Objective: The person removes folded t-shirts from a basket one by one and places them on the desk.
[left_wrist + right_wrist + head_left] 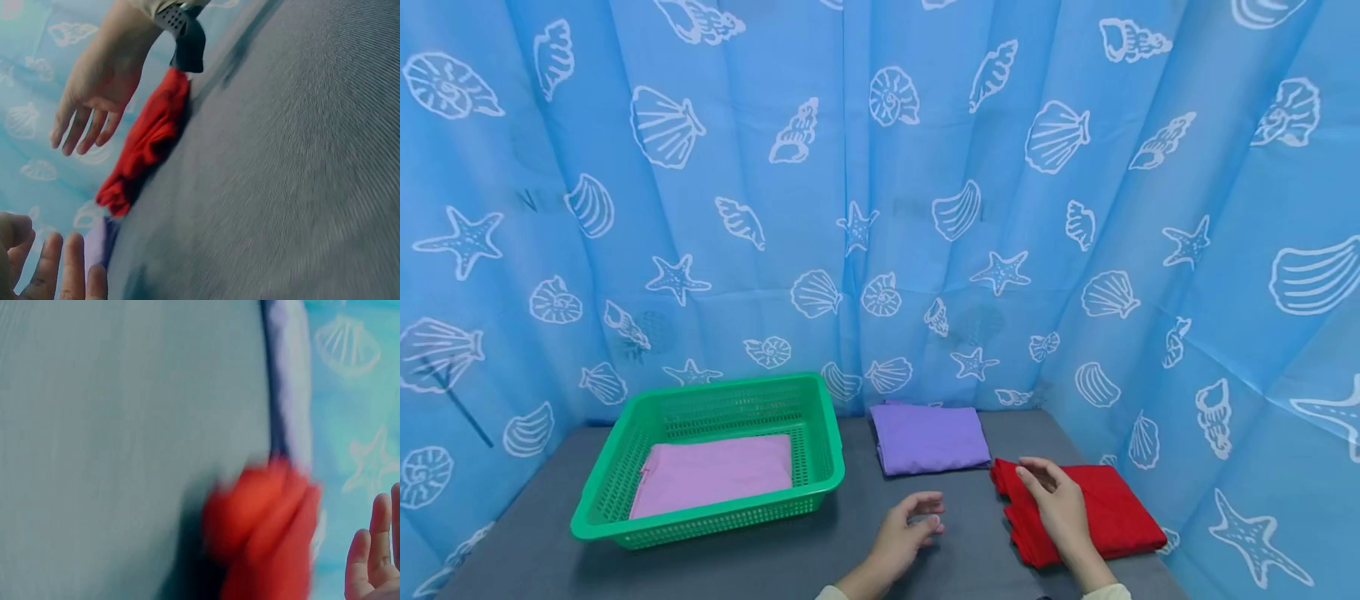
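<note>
A folded red cloth (1112, 508) lies at the right of the table, its layered edge turned to the left. Over it hovers my right hand (1060, 508), fingers loosely extended and holding nothing; the left wrist view shows that hand (100, 94) raised beside the red cloth (147, 144). My left hand (904, 537) hangs over the grey surface left of the red cloth, fingers relaxed and nothing in them. Behind both hands lies a folded purple cloth (931, 437). In the right wrist view the red cloth (269, 531) is blurred, with right-hand fingers (380, 531) at the edge.
A green plastic basket (722, 512) stands on the left with a folded pink cloth (718, 471) inside. The table has a grey cover (700, 571). A blue curtain (850, 167) printed with white shells and starfish hangs behind and along the sides.
</note>
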A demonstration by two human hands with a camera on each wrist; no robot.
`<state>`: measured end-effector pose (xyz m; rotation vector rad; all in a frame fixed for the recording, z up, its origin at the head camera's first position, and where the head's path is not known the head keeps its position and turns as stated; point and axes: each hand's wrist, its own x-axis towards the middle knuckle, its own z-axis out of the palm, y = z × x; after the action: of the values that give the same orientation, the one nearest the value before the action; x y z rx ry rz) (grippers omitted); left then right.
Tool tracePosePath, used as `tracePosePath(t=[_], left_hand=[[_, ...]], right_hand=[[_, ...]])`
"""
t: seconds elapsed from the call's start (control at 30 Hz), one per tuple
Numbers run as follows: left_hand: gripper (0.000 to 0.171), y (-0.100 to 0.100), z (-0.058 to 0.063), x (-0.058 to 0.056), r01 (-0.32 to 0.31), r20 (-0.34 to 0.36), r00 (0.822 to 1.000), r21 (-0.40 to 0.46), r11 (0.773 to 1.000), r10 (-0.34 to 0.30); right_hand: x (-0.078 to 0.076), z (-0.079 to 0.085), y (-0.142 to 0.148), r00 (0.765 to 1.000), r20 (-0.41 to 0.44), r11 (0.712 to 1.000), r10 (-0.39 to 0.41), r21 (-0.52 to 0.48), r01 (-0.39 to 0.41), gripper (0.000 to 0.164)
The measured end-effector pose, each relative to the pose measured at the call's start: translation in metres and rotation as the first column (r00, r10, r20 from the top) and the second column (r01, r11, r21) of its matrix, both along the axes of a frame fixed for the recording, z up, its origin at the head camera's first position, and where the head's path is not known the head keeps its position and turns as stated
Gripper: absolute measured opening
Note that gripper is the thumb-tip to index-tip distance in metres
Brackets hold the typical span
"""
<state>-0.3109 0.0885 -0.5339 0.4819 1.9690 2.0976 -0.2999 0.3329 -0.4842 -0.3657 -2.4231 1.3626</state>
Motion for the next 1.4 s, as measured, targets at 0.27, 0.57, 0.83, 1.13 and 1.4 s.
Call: tracePosePath(t=[0.27,0.57,0.83,1.13,1.4], left_hand=[[0.025,-0.039,0.026,0.006,-0.081,-0.107,0.991,-0.011,0.997,0.079],[0.026,-0.079,0.067,0.005,-0.258,-0.108,0.96,0.033,0.966,0.26],[0.028,-0.128,0.085,-0.006,-0.388,-0.169,0.908,0.006,0.922,0.384],[0.027,-0.191,0.085,-0.023,-0.523,-0.236,0.841,-0.127,0.843,0.487],[0.03,-0.226,0.085,-0.033,-0.51,-0.259,0.855,-0.272,0.816,0.449]], right_hand=[[0.005,0.016,-0.042,0.991,-0.126,0.995,0.044,-0.079,-0.055,0.032],[-0.005,0.019,-0.081,0.943,-0.305,0.977,0.131,-0.123,-0.175,0.023],[-0.016,0.027,-0.127,0.9,-0.352,0.911,0.256,-0.225,-0.347,0.022],[-0.029,0.038,-0.177,0.852,-0.326,0.843,0.41,-0.222,-0.491,0.024],[-0.04,0.033,-0.214,0.785,-0.306,0.783,0.538,-0.164,-0.6,0.028]])
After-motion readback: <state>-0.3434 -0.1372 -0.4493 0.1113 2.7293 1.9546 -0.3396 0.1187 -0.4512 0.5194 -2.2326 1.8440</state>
